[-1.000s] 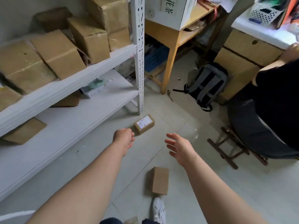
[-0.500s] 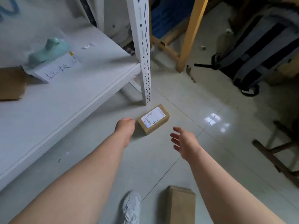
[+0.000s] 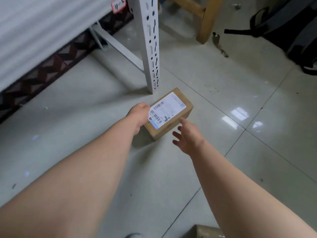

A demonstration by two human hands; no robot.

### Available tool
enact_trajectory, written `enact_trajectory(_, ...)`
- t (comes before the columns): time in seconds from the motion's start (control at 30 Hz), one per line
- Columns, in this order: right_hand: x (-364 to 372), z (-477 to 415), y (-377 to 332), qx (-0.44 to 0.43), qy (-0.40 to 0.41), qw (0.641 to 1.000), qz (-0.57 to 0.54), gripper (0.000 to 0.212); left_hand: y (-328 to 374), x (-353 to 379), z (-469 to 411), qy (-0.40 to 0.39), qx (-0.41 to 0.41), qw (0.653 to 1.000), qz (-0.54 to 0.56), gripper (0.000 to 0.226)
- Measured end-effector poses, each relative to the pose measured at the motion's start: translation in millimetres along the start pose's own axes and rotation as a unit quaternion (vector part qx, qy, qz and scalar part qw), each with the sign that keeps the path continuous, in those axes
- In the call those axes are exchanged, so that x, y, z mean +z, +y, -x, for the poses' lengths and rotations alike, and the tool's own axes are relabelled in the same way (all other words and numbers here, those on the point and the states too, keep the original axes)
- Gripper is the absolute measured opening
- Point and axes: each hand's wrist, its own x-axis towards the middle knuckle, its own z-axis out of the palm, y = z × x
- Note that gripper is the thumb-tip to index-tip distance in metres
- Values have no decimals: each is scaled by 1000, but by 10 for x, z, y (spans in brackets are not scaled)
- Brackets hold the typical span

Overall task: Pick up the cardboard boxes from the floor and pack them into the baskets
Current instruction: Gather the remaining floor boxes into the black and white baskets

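Labelled cardboard box [image 3: 171,115] flat on floor [image 3: 240,100], just beside foot of white shelf post [image 3: 151,48]. Left hand [image 3: 139,114] against box's left end, fingers hidden, can't tell if gripping. Right hand [image 3: 188,136] at near right side, fingers apart, holding nothing. Second box [image 3: 204,231] cropped at bottom edge.

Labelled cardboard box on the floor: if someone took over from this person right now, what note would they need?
Left hand: against the left end of the labelled box; whether it grips cannot be told.
Right hand: open, fingers spread, close by the box's near right side.
The box lies on the floor beside the white shelf post. A second cardboard box shows at the bottom edge. No basket is in view.
Done: nothing packed that shows.
Left: lift this box, then the other, and pack both into baskets.
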Motion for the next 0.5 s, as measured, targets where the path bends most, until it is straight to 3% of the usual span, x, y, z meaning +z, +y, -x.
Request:
enact_trajectory(0.1,21,-119,66,-10,-29,999,-18,33,-87,93,-58,-2,3,1000,-5,35)
enact_trajectory(0.23,-10,13,73,-16,-34,999,-2,34,-184,67,104,-32,4,999,22,18)
enact_trajectory(0.33,-32,419,-28,-19,-31,999,33,21,-148,-94,444,-23,1,998,58,25)
enact_trajectory(0.5,-24,1346,-339,-64,-42,992,101,31,134,-474,1337,-15,-42,992,118,22)
